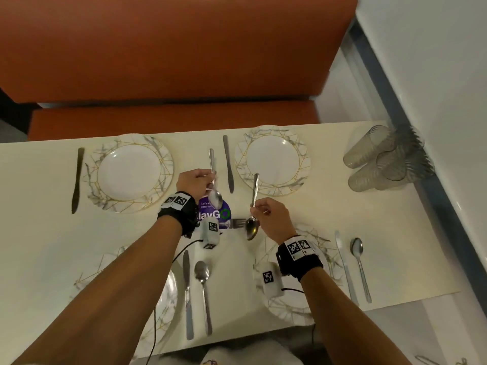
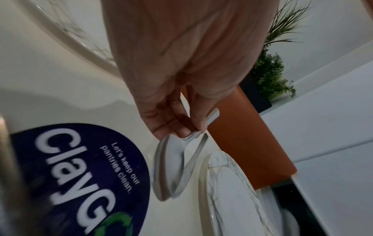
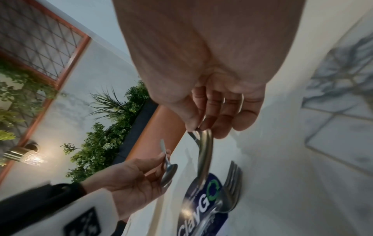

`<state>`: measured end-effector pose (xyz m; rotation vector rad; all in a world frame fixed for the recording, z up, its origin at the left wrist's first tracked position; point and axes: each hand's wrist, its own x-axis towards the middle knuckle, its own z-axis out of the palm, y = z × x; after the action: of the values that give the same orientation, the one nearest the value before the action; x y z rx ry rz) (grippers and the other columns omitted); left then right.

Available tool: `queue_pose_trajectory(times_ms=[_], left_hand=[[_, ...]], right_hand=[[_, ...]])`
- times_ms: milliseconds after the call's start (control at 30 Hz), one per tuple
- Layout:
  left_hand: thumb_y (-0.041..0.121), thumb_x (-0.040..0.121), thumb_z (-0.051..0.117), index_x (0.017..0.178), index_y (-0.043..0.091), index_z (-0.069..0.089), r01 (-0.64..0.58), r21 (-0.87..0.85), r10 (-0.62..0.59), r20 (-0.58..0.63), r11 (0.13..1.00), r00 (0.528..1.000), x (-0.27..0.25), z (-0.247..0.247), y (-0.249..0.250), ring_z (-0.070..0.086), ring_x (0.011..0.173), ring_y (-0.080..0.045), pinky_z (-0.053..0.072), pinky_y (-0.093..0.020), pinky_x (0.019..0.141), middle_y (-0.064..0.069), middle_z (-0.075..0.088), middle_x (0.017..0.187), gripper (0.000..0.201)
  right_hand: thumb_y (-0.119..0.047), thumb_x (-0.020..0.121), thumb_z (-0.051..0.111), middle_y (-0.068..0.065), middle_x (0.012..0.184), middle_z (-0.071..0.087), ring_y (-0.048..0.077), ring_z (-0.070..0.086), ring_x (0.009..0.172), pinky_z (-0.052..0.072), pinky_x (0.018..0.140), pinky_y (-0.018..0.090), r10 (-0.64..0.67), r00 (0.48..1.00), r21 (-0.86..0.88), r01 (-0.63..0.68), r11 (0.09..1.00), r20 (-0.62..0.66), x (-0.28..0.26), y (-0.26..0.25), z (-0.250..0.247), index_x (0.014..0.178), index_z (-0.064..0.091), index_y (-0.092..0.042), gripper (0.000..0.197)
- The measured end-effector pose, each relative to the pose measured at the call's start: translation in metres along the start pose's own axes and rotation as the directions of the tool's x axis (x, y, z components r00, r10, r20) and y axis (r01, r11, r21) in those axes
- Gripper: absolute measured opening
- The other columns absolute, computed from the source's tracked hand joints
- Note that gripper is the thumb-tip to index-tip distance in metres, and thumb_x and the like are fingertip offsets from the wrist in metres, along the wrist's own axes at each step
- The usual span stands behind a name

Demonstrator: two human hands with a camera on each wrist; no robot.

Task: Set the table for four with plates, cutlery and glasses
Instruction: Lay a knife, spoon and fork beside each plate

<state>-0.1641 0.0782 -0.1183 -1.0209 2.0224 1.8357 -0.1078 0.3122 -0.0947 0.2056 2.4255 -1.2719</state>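
Observation:
My left hand (image 1: 204, 181) pinches a spoon (image 1: 215, 197) by its neck, bowl hanging over the purple round sticker (image 1: 224, 216). The left wrist view shows those fingers (image 2: 177, 126) on the spoon (image 2: 169, 167). To its right my right hand (image 1: 263, 209) pinches a second spoon (image 1: 252, 226), bowl down, handle pointing up and away. In the right wrist view that spoon (image 3: 204, 156) hangs above several forks (image 3: 232, 183) lying on the sticker. Four marbled plates are on the table: far left (image 1: 129, 175), far right (image 1: 272, 163), near left (image 1: 168, 299) and near right (image 1: 290, 304), both near ones partly hidden by my arms.
Knives lie beside the far plates (image 1: 77, 180) (image 1: 228, 167). A knife (image 1: 187, 293) and spoon (image 1: 203, 291) lie by the near left plate, another knife (image 1: 345, 267) and spoon (image 1: 359, 267) by the near right one. Several stacked clear glasses (image 1: 382, 159) lie at the far right. An orange bench (image 1: 171, 61) runs behind the table.

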Motion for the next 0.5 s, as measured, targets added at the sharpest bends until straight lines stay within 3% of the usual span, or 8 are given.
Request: queue_pose_trajectory(times_ms=[100,200,267,367,500], left_hand=[[0.019,0.088,0.08,0.099,0.012,0.082,0.0,0.085,0.004,-0.043,0.996,0.999,0.034,0.012,0.003,0.068,0.067,-0.021,0.062,-0.034,0.072,-0.009,0.078,0.085,0.012],[0.026,0.087,0.081,0.08,0.025,0.08,-0.011,0.198,0.033,-0.11,0.98,0.993,0.054,0.023,0.01,0.075,0.075,-0.023,0.063,-0.035,0.08,0.0,0.079,0.079,0.006],[0.024,0.089,0.077,0.075,0.026,0.079,-0.021,0.257,0.059,-0.14,0.966,0.988,0.06,0.028,0.014,0.076,0.081,-0.025,0.063,-0.036,0.083,-0.001,0.079,0.078,0.014],[0.023,0.09,0.074,0.08,0.023,0.081,-0.032,0.329,0.092,-0.17,0.944,0.981,0.069,0.034,0.017,0.076,0.089,-0.027,0.062,-0.038,0.086,-0.002,0.08,0.084,0.012],[0.02,0.089,0.077,0.079,0.02,0.081,-0.049,0.343,0.119,-0.187,0.938,0.975,0.075,0.036,0.02,0.076,0.084,-0.024,0.063,-0.037,0.085,-0.002,0.078,0.078,0.011]], right_hand=[[-0.025,0.091,0.071,-0.007,0.091,0.072,0.01,0.069,0.085,0.056,0.084,0.029,0.01,1.0,-0.009,-0.009,1.0,0.019,0.009,0.016,-0.011,0.098,0.07,-0.02,0.01],[-0.024,0.091,0.071,-0.01,0.088,0.071,0.004,0.066,0.082,0.048,0.074,0.014,0.017,0.999,-0.022,-0.016,1.0,0.027,0.015,0.027,-0.022,0.096,0.07,-0.022,0.005],[-0.024,0.091,0.071,-0.01,0.087,0.071,0.003,0.066,0.081,0.047,0.071,0.011,0.024,0.999,-0.013,-0.024,1.0,0.031,0.016,0.029,-0.027,0.096,0.07,-0.022,0.005],[-0.024,0.091,0.07,-0.011,0.088,0.071,0.003,0.067,0.082,0.048,0.069,0.009,0.034,0.999,-0.004,-0.034,0.999,0.037,0.02,0.033,-0.034,0.096,0.07,-0.023,0.005],[-0.025,0.091,0.069,-0.011,0.088,0.071,0.002,0.066,0.081,0.047,0.067,0.006,0.035,0.999,-0.006,-0.035,0.999,0.04,0.024,0.033,-0.037,0.097,0.07,-0.022,0.007]])
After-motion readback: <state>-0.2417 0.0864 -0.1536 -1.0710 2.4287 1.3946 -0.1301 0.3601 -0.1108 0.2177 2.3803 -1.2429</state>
